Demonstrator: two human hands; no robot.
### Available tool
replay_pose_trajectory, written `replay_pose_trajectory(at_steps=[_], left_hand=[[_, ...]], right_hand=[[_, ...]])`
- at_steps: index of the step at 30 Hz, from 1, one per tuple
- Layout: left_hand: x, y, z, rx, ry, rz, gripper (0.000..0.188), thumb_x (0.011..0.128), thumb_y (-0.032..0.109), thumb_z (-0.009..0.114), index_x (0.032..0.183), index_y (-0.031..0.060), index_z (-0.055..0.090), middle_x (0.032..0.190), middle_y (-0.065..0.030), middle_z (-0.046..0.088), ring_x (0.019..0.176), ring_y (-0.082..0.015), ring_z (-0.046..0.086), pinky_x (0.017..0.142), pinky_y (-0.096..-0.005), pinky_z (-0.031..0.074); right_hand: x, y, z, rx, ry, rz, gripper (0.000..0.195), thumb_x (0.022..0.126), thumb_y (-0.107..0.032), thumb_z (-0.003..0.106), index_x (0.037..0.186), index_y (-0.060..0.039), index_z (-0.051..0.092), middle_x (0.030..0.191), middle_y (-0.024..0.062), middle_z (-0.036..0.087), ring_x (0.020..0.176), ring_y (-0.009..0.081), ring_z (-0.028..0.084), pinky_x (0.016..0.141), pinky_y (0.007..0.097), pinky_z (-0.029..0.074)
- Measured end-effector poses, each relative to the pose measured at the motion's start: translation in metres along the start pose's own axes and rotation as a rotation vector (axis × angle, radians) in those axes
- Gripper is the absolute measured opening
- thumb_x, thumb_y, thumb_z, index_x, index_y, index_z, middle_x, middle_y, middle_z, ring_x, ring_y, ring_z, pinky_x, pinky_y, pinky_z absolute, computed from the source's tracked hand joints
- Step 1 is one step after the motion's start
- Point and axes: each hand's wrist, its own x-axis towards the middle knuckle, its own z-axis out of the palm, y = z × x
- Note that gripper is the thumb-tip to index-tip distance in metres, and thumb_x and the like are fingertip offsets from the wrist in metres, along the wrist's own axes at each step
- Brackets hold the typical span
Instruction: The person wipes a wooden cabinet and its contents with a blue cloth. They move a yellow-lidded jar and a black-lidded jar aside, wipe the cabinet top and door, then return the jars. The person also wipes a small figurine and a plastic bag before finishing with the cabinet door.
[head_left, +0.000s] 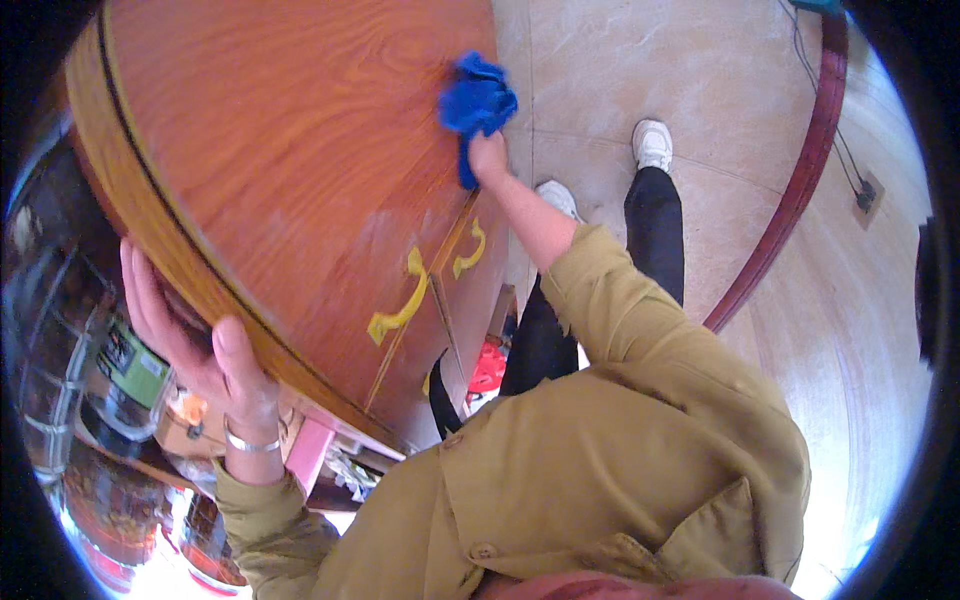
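My right hand (489, 157) grips a bunched blue cloth (478, 94) against the far edge of a reddish wood-grain cabinet front (300, 135). Part of the cloth hangs below the fist, and its outline is slightly blurred. At the cabinet's near left edge, my left hand (202, 352) is raised with the thumb apart from the fingers. Its palm side faces the yellowish edge trim (191, 240), and the thumb lies at that trim. Between my hands, a yellow curved handle (401, 300) and a smaller yellow handle (469, 251) are fixed to the cabinet doors.
Glass jars (124, 510) and a green-labelled container (135, 367) stand on the left beside a cardboard box (187, 427). A dark strap (444, 401) hangs near the lower doors. A red item (487, 367) lies below. Dark red trim (806, 165) and cables (844, 150) run along the right.
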Motion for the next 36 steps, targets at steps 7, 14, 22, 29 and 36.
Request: replay_pose_trajectory(at_steps=[7, 14, 22, 29, 36], left_hand=[[-0.015, -0.005, -0.006, 0.114, 0.037, 0.056, 0.059, 0.094, 0.031, 0.054, 0.142, 0.001, 0.039, 0.149, -0.0156, 0.035, 0.138, -0.0288, 0.031, 0.114, -0.0406, 0.023], [-0.012, -0.012, -0.001, 0.022, 0.11, 0.072, 0.062, 0.087, 0.032, 0.064, 0.142, 0.0109, 0.044, 0.146, -0.0165, 0.036, 0.134, -0.032, 0.035, 0.111, -0.0422, 0.028], [-0.013, -0.014, 0.001, 0.003, 0.14, 0.081, 0.059, 0.088, 0.032, 0.065, 0.139, 0.0101, 0.047, 0.145, -0.0159, 0.038, 0.134, -0.0306, 0.036, 0.111, -0.0411, 0.027], [-0.018, -0.018, 0.003, -0.064, 0.163, 0.091, 0.054, 0.092, 0.034, 0.06, 0.138, 0.0084, 0.048, 0.145, -0.0156, 0.039, 0.134, -0.0298, 0.036, 0.111, -0.04, 0.028], [-0.009, -0.048, 0.009, -0.061, 0.166, 0.304, 0.059, 0.087, 0.034, 0.064, 0.14, 0.0129, 0.047, 0.143, -0.0136, 0.043, 0.133, -0.0301, 0.038, 0.112, -0.0397, 0.025]], right_hand=[[-0.172, -0.024, -0.054, 0.02, -0.273, -0.556, 0.044, 0.09, -0.013, 0.059, 0.13, -0.0001, 0.047, 0.124, 0.0168, 0.058, 0.116, 0.0251, 0.055, 0.098, 0.0352, 0.043], [-0.236, -0.166, -0.077, 0.449, -0.774, -0.851, 0.049, 0.077, -0.016, 0.072, 0.122, -0.0021, 0.056, 0.119, 0.0162, 0.061, 0.107, 0.0286, 0.06, 0.093, 0.0389, 0.045], [-0.147, -0.027, -0.096, -0.274, -0.618, -0.46, 0.029, 0.087, -0.024, 0.057, 0.109, -0.0052, 0.062, 0.101, 0.019, 0.065, 0.099, 0.033, 0.061, 0.089, 0.0384, 0.047], [-0.158, -0.169, -0.064, 0.014, -0.344, -0.914, 0.015, 0.084, -0.017, 0.053, 0.092, -0.0046, 0.057, 0.089, 0.0136, 0.061, 0.085, 0.0337, 0.057, 0.077, 0.0407, 0.046], [-0.327, -0.118, -0.095, -0.108, -0.4, -1.016, 0.044, 0.081, -0.002, 0.058, 0.124, -0.0015, 0.051, 0.112, 0.0216, 0.056, 0.105, 0.0384, 0.052, 0.097, 0.0403, 0.041]])
